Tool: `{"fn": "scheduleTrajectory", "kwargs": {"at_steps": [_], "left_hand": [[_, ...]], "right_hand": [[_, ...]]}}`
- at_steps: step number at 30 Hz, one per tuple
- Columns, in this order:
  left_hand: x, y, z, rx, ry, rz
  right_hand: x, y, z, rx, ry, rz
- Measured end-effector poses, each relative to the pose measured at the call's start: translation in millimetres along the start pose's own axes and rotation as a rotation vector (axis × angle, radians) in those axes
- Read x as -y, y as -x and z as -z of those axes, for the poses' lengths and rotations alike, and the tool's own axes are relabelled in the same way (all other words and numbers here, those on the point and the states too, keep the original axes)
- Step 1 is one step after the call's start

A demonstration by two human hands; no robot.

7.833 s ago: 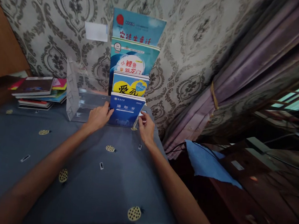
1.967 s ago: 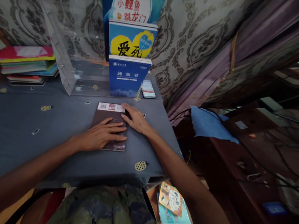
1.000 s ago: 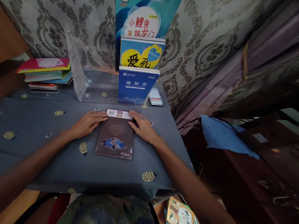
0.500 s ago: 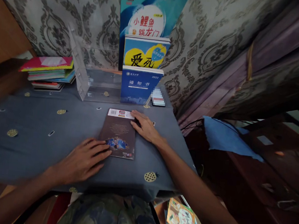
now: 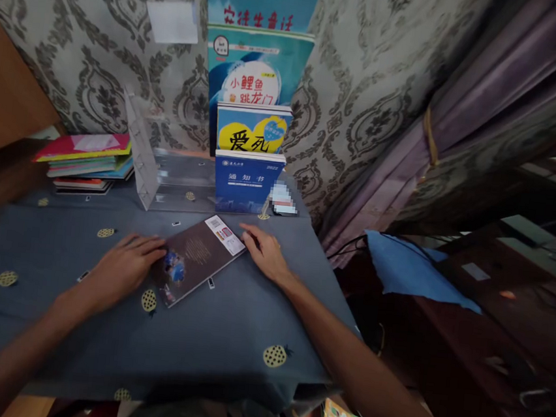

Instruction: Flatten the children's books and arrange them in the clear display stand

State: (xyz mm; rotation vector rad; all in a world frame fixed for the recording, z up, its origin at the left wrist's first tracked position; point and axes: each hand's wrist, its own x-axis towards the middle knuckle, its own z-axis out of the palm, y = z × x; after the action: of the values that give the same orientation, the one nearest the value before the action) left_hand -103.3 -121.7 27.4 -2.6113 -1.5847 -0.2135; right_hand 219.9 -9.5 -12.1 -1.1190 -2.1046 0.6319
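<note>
A dark brown book (image 5: 204, 257) lies askew on the cloth-covered table, back cover up. It has a white barcode strip at its upper right end and a blue picture at its lower left. My left hand (image 5: 128, 259) rests at the book's left side, its outstretched fingertips touching the edge of the cover; the thumb is hidden. At the upper right corner is my right hand (image 5: 266, 254), index finger extended and the other fingers loosely bent, by the barcode strip. Behind the book, a clear acrylic rack (image 5: 139, 162) holds a blue booklet (image 5: 243, 189) in front.
Taller books, one yellow and blue (image 5: 253, 131) and one teal (image 5: 257, 62), stand stepped behind the booklet. Stacked books and folders (image 5: 89, 157) lie at the left. A phone-like object (image 5: 283, 199), its screen blurred, is beside the rack. Right of the table hangs a blue cloth (image 5: 404, 270).
The book has turned clockwise, its lower end swinging left. My left hand has moved left and up with it; my right hand stays near the barcode end. The view has tilted upward.
</note>
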Motion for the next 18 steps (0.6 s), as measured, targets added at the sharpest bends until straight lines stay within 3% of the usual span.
{"fn": "scheduleTrajectory", "kwargs": {"at_steps": [4,8,11,18], "left_hand": [[-58.5,-48.4,2.1,0.05,0.093,0.056],[-108.6,-87.7,-4.9,0.101,-0.074,0.023],[-117.4,-99.7,-6.7,0.114,-0.164,0.036],[-110.9,-105.7,-4.6,0.171,-0.175,0.01]], "right_hand": [[2.7,-2.3,-0.6,0.001,-0.056,-0.025],[1.7,-3.5,0.0,-0.003,-0.098,-0.035],[-1.1,-3.7,0.4,-0.013,-0.129,-0.035],[-3.3,-3.1,0.6,-0.032,-0.165,-0.031]]}}
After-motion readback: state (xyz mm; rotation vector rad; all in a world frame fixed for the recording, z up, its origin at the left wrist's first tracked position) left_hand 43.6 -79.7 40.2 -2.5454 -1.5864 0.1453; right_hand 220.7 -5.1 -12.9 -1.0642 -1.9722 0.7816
